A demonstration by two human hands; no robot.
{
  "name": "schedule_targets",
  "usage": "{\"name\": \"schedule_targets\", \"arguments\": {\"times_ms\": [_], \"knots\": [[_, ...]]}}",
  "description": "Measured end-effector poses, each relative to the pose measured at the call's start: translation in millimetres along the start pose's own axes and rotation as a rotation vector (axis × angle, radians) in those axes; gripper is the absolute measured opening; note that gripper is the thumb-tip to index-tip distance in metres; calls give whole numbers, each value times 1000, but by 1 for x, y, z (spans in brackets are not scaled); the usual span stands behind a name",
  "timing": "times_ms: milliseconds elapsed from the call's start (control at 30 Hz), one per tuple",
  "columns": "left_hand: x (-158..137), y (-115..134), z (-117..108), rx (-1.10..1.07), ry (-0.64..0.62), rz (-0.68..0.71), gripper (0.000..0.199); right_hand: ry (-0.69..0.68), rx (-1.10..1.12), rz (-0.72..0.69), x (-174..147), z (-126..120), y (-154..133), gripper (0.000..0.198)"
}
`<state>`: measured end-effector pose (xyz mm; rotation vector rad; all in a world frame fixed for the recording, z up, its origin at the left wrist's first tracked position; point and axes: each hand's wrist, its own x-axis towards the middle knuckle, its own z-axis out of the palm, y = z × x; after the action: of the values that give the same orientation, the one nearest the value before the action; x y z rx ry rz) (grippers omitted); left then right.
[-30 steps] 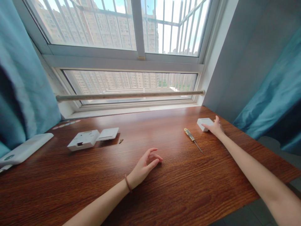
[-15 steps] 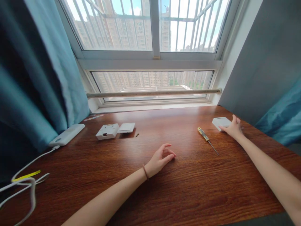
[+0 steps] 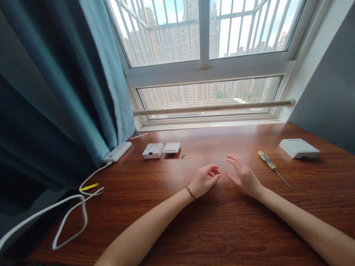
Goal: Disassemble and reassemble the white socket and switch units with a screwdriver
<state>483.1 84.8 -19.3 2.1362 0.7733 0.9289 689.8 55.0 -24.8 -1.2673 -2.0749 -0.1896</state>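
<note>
My left hand (image 3: 205, 180) rests on the wooden table with its fingers loosely curled and apart, holding nothing. A brown band circles that wrist. Just to its right, my right hand (image 3: 244, 176) is spread, its fingers pointing forward and nothing in it. Past the right hand lies a screwdriver (image 3: 267, 160) with a yellow and grey handle, its shaft pointing toward me. A white box (image 3: 298, 148) sits farther right. On the left are a white wall box (image 3: 153, 151) with a dark opening, a white switch plate (image 3: 172, 147) beside it, and small screws (image 3: 183, 156).
A white power strip (image 3: 117, 152) lies by the blue curtain (image 3: 91, 88) at the left. Its white cable (image 3: 83, 210) loops down the table's left side, with a yellow tie (image 3: 90, 187) on it. A window with a rail (image 3: 216, 108) stands behind the table (image 3: 194, 232).
My right hand has let go of the white box at the right and come back beside my left hand. The view has turned to the left.
</note>
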Motion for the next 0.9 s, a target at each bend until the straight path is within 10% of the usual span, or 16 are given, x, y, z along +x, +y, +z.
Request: {"name": "schedule_targets", "arguments": {"times_ms": [133,400,600,900], "knots": [[13,-24,-40,433,246,162,15,-114,79,-89,-14,6,-2,38],[21,-84,-112,690,502,61,38,-129,196,73,-22,5,15,32],[17,-116,-120,1040,594,-314,82,-172,238,78,-24,5,8,26],[17,-113,-120,1117,583,-538,89,-187,263,94,-23,3,6,23]]}}
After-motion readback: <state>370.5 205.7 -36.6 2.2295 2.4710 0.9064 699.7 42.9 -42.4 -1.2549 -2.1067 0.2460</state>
